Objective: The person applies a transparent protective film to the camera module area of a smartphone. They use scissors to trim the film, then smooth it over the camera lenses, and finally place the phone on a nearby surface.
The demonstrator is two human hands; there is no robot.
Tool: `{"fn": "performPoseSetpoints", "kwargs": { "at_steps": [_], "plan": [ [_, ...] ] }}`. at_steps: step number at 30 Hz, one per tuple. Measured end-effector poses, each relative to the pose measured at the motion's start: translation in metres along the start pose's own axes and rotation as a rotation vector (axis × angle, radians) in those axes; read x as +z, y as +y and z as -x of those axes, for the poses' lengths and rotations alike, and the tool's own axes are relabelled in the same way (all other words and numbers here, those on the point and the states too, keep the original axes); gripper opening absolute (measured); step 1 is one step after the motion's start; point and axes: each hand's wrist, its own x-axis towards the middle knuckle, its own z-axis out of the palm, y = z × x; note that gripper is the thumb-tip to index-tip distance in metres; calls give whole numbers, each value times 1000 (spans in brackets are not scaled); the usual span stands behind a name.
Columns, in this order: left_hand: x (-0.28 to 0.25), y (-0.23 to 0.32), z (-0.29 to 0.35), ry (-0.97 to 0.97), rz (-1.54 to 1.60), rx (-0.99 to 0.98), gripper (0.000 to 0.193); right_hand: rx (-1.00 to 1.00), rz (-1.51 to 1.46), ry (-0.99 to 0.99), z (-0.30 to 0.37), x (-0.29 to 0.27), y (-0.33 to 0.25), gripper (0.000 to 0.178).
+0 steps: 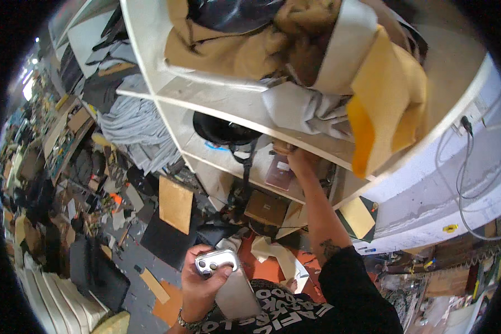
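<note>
My left hand [199, 281] is closed around a silver smartphone [240, 298], held low in front of my body with its camera bump facing up. A bracelet circles that wrist. My right arm reaches into a lower compartment of the white shelf unit [217, 106]. There my right hand [298, 160] is partly hidden under the shelf edge, and its fingers cannot be made out clearly. Just beside it lies a dark red, flat booklet-like thing [279, 173]. A black rounded, helmet-like thing [222, 129] with a hanging strap sits to the left in the same compartment.
Brown material [234, 53] and a yellow sheet [392, 94] hang over the upper shelf. Grey folded cloth [139, 131] is piled at left. Below are a cardboard box [266, 207], a tan board [175, 205] and scattered scraps. A cable [466, 167] hangs on the right wall.
</note>
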Motion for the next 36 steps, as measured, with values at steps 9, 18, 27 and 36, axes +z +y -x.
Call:
{"fn": "performPoseSetpoints", "kwargs": {
  "at_steps": [9,18,27,36],
  "plan": [
    [-4,3,-5,2,-86,-103,52,-204,-1172,-858,167,-192,-58,15],
    [1,2,-7,-57,-198,-105,50,-238,-1098,-918,171,-199,-54,18],
    [6,3,-3,-42,-62,-90,43,-394,-1129,-781,175,-198,-54,19],
    [6,2,4,10,5,-60,41,-401,-1144,-782,185,-202,-49,27]
  ]
}}
